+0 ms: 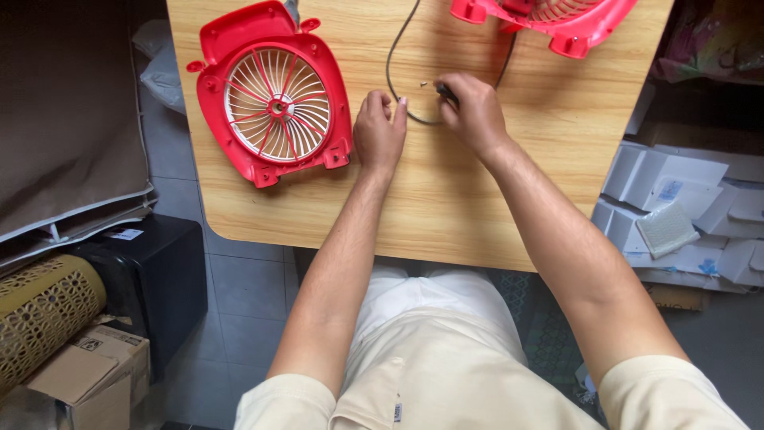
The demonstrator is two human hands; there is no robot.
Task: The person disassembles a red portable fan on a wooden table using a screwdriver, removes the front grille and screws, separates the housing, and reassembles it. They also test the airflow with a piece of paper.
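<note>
The right hand point(475, 111) rests on the wooden table point(446, 199) with its fingers curled tight around a small dark tool point(447, 92), of which only a short black tip shows at the hand's 10 o'clock; the rest is buried in the fist, so its kind is hard to tell. Just off that tip, at its 9 o'clock, lie two tiny pale bits point(430, 82), perhaps screws, too small to make out. The left hand point(379, 131) lies just beside the right one, at its 9 o'clock, loosely curled with the fingertips down on the table; it seems to grasp nothing, though the palm side is hidden. A thin dark cable point(393, 49) loops between the two hands, runs up toward 12 o'clock and leaves the frame at the top edge; part of its curve passes behind the right hand.

At 9 o'clock from the left hand, near it, a red fan grille point(273, 95) with white spokes lies flat on the table. At 1 o'clock from the right hand a second red fan part point(557, 20) is cut off by the top edge, so only its lower rim shows.

Off the table, at 3 o'clock, white boxes point(676, 199) are stacked on the floor. At 8 o'clock stand a woven yellow basket point(40, 310) and a cardboard box point(91, 374), both partly cut off.
</note>
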